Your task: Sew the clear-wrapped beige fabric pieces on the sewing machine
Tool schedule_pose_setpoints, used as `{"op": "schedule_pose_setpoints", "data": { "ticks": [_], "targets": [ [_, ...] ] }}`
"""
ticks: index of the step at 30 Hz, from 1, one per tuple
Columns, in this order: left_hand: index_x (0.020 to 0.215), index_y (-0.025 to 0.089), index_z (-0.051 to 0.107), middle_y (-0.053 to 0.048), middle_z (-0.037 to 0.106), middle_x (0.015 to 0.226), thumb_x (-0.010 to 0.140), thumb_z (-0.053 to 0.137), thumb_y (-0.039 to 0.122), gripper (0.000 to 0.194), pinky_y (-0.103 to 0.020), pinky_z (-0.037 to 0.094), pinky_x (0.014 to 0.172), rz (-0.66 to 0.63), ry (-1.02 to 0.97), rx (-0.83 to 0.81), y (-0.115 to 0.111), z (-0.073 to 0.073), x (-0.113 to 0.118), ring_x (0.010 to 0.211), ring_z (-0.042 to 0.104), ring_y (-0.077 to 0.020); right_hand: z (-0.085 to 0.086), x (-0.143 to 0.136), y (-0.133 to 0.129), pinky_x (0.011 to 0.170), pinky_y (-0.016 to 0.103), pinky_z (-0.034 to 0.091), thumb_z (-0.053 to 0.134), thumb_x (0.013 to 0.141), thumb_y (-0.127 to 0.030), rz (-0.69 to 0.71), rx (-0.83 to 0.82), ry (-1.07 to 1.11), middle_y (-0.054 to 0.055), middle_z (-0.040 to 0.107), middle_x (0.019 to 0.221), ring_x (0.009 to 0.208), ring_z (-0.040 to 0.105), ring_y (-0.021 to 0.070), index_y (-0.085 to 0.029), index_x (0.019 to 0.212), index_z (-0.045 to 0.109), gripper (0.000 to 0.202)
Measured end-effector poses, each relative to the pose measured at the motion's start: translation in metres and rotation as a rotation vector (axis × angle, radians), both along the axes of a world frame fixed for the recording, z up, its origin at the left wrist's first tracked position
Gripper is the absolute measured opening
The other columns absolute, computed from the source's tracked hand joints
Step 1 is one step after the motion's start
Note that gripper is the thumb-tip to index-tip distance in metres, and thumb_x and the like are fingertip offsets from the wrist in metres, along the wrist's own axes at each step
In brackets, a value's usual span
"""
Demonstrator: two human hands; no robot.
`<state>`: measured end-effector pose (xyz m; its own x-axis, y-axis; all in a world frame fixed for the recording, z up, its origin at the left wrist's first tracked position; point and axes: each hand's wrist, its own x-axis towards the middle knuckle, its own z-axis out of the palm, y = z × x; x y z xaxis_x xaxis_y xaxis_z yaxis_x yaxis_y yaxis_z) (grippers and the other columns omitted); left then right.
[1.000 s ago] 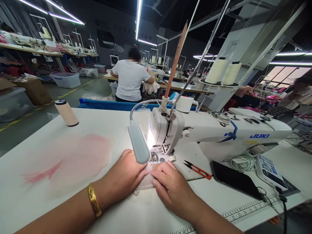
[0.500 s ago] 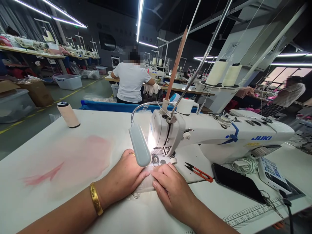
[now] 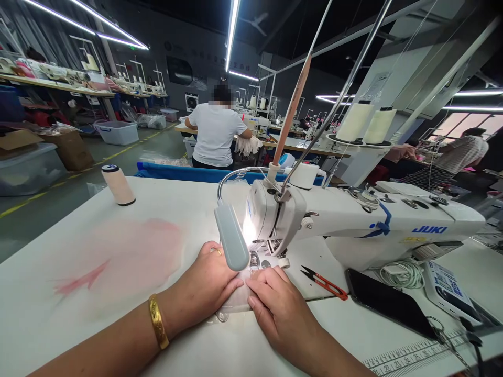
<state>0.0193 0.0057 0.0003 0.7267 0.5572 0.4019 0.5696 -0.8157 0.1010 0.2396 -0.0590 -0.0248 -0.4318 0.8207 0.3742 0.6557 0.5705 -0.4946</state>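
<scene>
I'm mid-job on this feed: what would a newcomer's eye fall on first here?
Probably the white sewing machine, with a bright glow beside its gray lamp, just beyond where the left hand and right hand rest on thin, pale material. Next, perhaps, the gold bangle on the left wrist and the tall pencil standing tilted atop the machine's head. The orange-handled snips lie right of the hands, beside a black phone.

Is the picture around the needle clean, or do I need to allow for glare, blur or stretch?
Head view: white glare beside the lamp washes out the sewing machine's lower near end; head view: the right hand looks fairly sharp, but the pink patch looks soft-edged; head view: wide-angle stretch shows toward the edges, and the background is dim.
</scene>
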Motion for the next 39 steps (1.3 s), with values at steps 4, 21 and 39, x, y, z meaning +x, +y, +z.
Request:
{"op": "schedule_pose_setpoints", "data": {
  "ticks": [4, 21, 39],
  "targets": [
    [0.099, 0.021, 0.071, -0.008, 0.077, 0.106, 0.105, 0.050, 0.021, 0.021, -0.049, 0.049, 0.100, 0.009, -0.007, -0.023, 0.001, -0.001, 0.001, 0.099, 0.069, -0.0281, -0.002, 0.000, 0.002, 0.076, 0.039, 0.050, 0.050, 0.103, -0.009, -0.009, 0.001, -0.015, 0.006, 0.061, 0.095, 0.088, 0.052, 0.0245, -0.021, 0.090, 0.056, 0.019],
    [0.080, 0.021, 0.055, -0.001, 0.066, 0.085, 0.102, 0.049, 0.016, 0.024, -0.028, 0.043, 0.071, -0.169, -0.097, -0.391, -0.012, 0.006, -0.006, 0.080, 0.060, -0.0182, 0.003, 0.006, -0.002, 0.083, 0.036, 0.048, 0.050, 0.106, -0.011, 0.101, 0.075, 0.090, 0.005, 0.062, 0.094, 0.090, 0.053, 0.0225, -0.022, 0.105, 0.062, 0.016],
    [0.078, 0.020, 0.066, -0.001, 0.078, 0.093, 0.096, 0.049, 0.020, 0.025, -0.028, 0.049, 0.078, -0.129, -0.251, -0.539, -0.009, 0.014, -0.006, 0.079, 0.067, -0.0158, 0.009, 0.005, -0.005, 0.085, 0.038, 0.046, 0.050, 0.103, -0.008, 0.163, 0.103, 0.041, 0.004, 0.061, 0.092, 0.089, 0.051, 0.0220, -0.021, 0.108, 0.064, 0.019]
  ]
}}
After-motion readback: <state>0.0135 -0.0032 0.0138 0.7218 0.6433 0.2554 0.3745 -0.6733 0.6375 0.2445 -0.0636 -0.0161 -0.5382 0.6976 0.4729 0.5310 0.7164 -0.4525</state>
